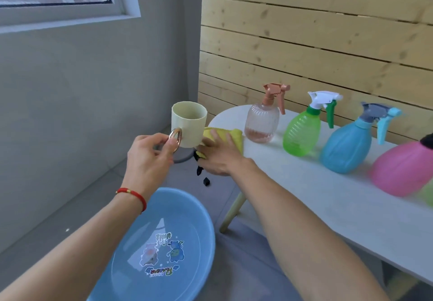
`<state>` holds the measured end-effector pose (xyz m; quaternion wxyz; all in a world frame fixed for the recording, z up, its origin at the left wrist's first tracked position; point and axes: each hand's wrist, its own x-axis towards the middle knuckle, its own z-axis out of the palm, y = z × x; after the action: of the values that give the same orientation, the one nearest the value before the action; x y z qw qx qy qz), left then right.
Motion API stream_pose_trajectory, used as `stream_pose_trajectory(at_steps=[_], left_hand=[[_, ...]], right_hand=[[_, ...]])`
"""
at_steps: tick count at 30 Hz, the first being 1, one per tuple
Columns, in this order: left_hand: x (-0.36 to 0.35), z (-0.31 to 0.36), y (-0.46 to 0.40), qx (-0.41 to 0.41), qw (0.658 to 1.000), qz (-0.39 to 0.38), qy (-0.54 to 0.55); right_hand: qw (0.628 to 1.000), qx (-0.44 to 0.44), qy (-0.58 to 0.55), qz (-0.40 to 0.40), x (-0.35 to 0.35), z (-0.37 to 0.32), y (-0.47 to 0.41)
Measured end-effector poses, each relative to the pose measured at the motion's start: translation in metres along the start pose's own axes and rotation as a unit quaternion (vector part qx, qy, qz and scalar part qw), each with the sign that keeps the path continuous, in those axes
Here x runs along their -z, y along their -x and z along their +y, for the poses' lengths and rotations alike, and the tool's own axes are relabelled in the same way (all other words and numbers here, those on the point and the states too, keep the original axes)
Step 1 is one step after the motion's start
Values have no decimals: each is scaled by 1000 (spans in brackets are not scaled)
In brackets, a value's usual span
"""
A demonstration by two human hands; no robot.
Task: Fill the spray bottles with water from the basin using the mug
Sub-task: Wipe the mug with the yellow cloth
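Observation:
My left hand (150, 158) pinches the metal ring handle of a pale yellow mug (188, 126), held upright in the air above the floor, left of the table end. My right hand (219, 155) lies on a yellow cloth (230, 136) at the left end of the white table (304, 183), fingers curled over the cloth's edge. A blue basin (164, 249) with water and cartoon stickers sits on the floor below my arms. On the table stand a clear pink-topped spray bottle (263, 122), a green one (303, 134), a blue one (349, 146) and a pink one (405, 169), its top cut off.
A wooden slat wall (316, 43) runs behind the table. A grey wall (93, 90) with a window is at left. Small black pieces (202, 176) show below my right hand, by the table's edge. A wooden table leg (232, 214) slants down beside the basin.

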<state>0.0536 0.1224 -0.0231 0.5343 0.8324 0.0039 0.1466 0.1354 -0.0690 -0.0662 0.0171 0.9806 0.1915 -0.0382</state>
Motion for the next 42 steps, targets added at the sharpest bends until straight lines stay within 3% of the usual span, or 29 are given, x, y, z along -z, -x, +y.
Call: stream_pose_trajectory(at_steps=[7, 14, 23, 30, 36, 39, 41, 42], left_hand=[[-32, 9, 1, -1, 999, -42, 28], [-63, 20, 7, 32, 995, -64, 70], [-89, 32, 22, 45, 993, -105, 31], [-104, 29, 36, 58, 981, -167, 76], [-125, 54, 45, 57, 973, -222, 26], [-121, 59, 67, -9, 982, -130, -135], [-125, 67, 91, -89, 984, -115, -106], [-133, 73, 103, -102, 980, -159, -66]], right_hand=[[984, -155, -85, 34, -10, 7, 55], [981, -187, -38, 36, -25, 24, 152], [966, -255, -36, 21, -32, 87, 268], [943, -330, -37, 32, -37, 107, 304], [927, -367, -54, 55, -39, 105, 301], [922, -374, -74, 69, -39, 107, 300], [904, -388, -145, 100, -31, 104, 295], [891, -381, -210, 132, -17, 95, 296]])
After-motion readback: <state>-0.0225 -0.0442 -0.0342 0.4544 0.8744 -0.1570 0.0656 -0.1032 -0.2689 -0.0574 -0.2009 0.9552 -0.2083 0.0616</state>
